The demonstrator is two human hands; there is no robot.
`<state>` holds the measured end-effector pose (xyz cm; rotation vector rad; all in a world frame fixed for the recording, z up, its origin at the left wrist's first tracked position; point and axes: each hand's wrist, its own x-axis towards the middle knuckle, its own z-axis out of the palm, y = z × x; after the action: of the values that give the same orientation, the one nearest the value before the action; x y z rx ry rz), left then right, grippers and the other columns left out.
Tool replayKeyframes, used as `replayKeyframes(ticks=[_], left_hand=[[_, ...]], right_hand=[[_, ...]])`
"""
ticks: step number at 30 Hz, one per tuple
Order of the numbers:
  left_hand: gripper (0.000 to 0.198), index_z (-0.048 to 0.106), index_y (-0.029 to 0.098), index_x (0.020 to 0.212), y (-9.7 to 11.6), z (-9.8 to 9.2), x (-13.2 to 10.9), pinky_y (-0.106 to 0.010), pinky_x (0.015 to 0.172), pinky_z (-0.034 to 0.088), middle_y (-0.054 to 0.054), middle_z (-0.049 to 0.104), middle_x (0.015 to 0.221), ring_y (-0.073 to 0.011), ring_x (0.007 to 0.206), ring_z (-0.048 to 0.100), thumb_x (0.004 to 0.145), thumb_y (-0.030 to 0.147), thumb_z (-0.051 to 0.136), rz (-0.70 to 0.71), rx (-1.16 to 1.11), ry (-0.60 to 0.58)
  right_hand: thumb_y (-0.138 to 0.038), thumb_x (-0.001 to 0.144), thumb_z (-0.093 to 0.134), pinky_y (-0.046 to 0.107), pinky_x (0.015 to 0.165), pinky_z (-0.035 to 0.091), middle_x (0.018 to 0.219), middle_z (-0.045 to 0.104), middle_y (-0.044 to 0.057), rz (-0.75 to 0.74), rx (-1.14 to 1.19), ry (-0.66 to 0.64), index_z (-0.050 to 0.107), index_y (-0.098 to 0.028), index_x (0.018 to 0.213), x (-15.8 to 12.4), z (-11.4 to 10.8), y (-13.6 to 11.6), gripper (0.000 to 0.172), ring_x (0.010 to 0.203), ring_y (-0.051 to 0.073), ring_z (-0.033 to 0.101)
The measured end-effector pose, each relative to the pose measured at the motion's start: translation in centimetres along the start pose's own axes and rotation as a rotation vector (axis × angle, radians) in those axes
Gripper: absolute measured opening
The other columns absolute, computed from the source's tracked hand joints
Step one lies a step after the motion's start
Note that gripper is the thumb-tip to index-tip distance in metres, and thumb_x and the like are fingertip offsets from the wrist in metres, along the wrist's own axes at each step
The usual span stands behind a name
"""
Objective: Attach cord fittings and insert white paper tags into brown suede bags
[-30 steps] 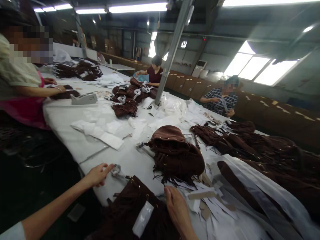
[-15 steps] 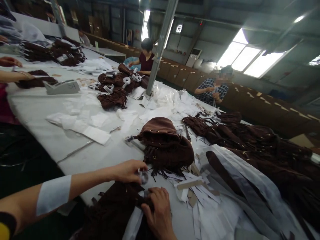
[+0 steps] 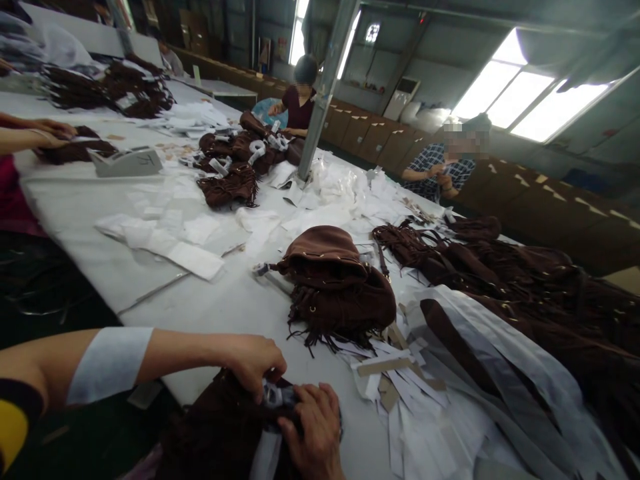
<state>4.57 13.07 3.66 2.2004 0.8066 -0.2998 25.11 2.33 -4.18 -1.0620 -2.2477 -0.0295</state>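
Observation:
A dark brown fringed bag (image 3: 215, 427) lies at the table's near edge in front of me. My left hand (image 3: 255, 363) is closed at its top, fingers pinching a grey, clear-plastic-wrapped piece (image 3: 274, 395). My right hand (image 3: 316, 427) lies over the same wrapped piece from the right, its fingers bent down on it and its thumb against the bag. A pale strip (image 3: 266, 453) hangs down the bag between my hands. What lies under the right palm is hidden. Just beyond stands another brown drawstring bag (image 3: 345, 293) with fringe.
Paper and card strips (image 3: 395, 380) are strewn right of my hands. Grey-white sheeting (image 3: 505, 360) and a heap of brown bags (image 3: 540, 287) lie farther right. A metal post (image 3: 327, 93) rises from the table. Co-workers' hands (image 3: 50, 133) handle brown material at far left; other people stand beyond.
My left hand has come down toward the bag, bringing the plastic-wrapped piece close against my right hand. The right hand has hardly moved. The view has shifted slightly.

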Motion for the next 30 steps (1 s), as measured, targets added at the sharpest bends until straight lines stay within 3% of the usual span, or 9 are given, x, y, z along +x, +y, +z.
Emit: replayKeyframes(ticks=[6, 13, 16, 20, 21, 24, 26, 28, 30], left_hand=[[0.023, 0.067, 0.027, 0.071, 0.7, 0.0, -0.5, -0.027, 0.049, 0.036, -0.001, 0.065, 0.061, -0.0213, 0.056, 0.055, 0.051, 0.019, 0.074, 0.089, 0.074, -0.088], [0.019, 0.067, 0.024, 0.057, -0.4, 1.8, 0.8, -0.033, 0.051, 0.042, -0.004, 0.059, 0.048, -0.0228, 0.047, 0.053, 0.046, 0.009, 0.067, 0.021, 0.138, -0.017], [0.02, 0.07, 0.025, 0.067, -1.1, 0.4, 0.8, -0.031, 0.056, 0.044, -0.003, 0.066, 0.058, -0.0229, 0.056, 0.057, 0.053, 0.011, 0.065, 0.091, 0.036, -0.122], [0.035, 0.066, 0.022, 0.105, -1.4, -0.7, 0.0, -0.03, 0.075, 0.046, -0.008, 0.069, 0.1, -0.0248, 0.087, 0.062, 0.076, 0.039, 0.058, 0.058, -0.196, 0.059], [0.049, 0.062, 0.021, 0.113, -1.3, -0.4, -0.1, -0.031, 0.078, 0.045, -0.011, 0.067, 0.106, -0.0272, 0.093, 0.061, 0.074, 0.051, 0.06, 0.021, -0.211, 0.094], [0.084, 0.063, 0.019, 0.108, -0.8, 1.4, 0.3, -0.036, 0.074, 0.046, -0.016, 0.065, 0.102, -0.0349, 0.09, 0.06, 0.042, 0.069, 0.074, -0.081, -0.14, 0.118], [0.081, 0.065, 0.019, 0.093, -0.5, 2.5, 1.0, -0.037, 0.068, 0.047, -0.015, 0.066, 0.09, -0.0345, 0.081, 0.061, 0.032, 0.07, 0.076, -0.137, -0.096, 0.057], [0.072, 0.065, 0.019, 0.082, -0.3, 2.9, 1.5, -0.035, 0.061, 0.046, -0.011, 0.064, 0.076, -0.0304, 0.069, 0.06, 0.032, 0.071, 0.075, -0.161, -0.086, -0.059], [0.067, 0.064, 0.021, 0.076, -0.2, 3.0, 1.4, -0.033, 0.056, 0.045, -0.006, 0.061, 0.068, -0.0259, 0.062, 0.057, 0.032, 0.069, 0.076, -0.138, -0.099, -0.081]], right_hand=[[-0.034, 0.083, 0.057, 0.044, 0.094, 0.033, 0.102, 0.069, 0.008, -0.03, -0.006, 0.02, 0.05, -0.022, 0.079, -0.4, 0.1, 0.3, 0.014, 0.095, 0.024, 0.061], [-0.03, 0.08, 0.058, 0.045, 0.092, 0.036, 0.105, 0.068, 0.008, 0.002, 0.021, -0.022, 0.051, -0.022, 0.078, 0.0, 0.4, 0.5, 0.011, 0.096, 0.024, 0.061], [-0.027, 0.08, 0.058, 0.045, 0.093, 0.036, 0.102, 0.068, 0.007, 0.047, 0.055, -0.041, 0.052, -0.022, 0.081, 0.1, 0.5, 0.4, 0.008, 0.095, 0.024, 0.061], [-0.024, 0.082, 0.055, 0.044, 0.092, 0.037, 0.098, 0.068, 0.006, 0.119, 0.087, -0.035, 0.055, -0.022, 0.085, 0.2, 0.8, 0.2, 0.004, 0.094, 0.022, 0.061], [-0.024, 0.083, 0.054, 0.044, 0.092, 0.037, 0.097, 0.068, 0.006, 0.125, 0.091, -0.033, 0.055, -0.022, 0.086, 0.2, 0.8, 0.1, 0.004, 0.093, 0.022, 0.06], [-0.022, 0.086, 0.048, 0.045, 0.094, 0.037, 0.093, 0.067, 0.006, 0.142, 0.106, -0.027, 0.057, -0.021, 0.087, 0.3, 1.0, -0.1, 0.008, 0.093, 0.021, 0.059], [-0.02, 0.088, 0.044, 0.044, 0.092, 0.039, 0.09, 0.067, 0.005, 0.176, 0.151, -0.037, 0.058, -0.021, 0.088, 0.4, 0.8, -0.2, 0.014, 0.091, 0.021, 0.059], [-0.02, 0.09, 0.039, 0.039, 0.087, 0.043, 0.09, 0.065, 0.006, 0.248, 0.245, -0.01, 0.058, -0.02, 0.093, 0.3, 0.3, -0.3, 0.02, 0.09, 0.02, 0.058], [-0.024, 0.092, 0.034, 0.036, 0.083, 0.046, 0.093, 0.064, 0.008, 0.398, 0.349, 0.081, 0.058, -0.019, 0.099, -0.1, -0.8, -0.4, 0.026, 0.092, 0.02, 0.058]])
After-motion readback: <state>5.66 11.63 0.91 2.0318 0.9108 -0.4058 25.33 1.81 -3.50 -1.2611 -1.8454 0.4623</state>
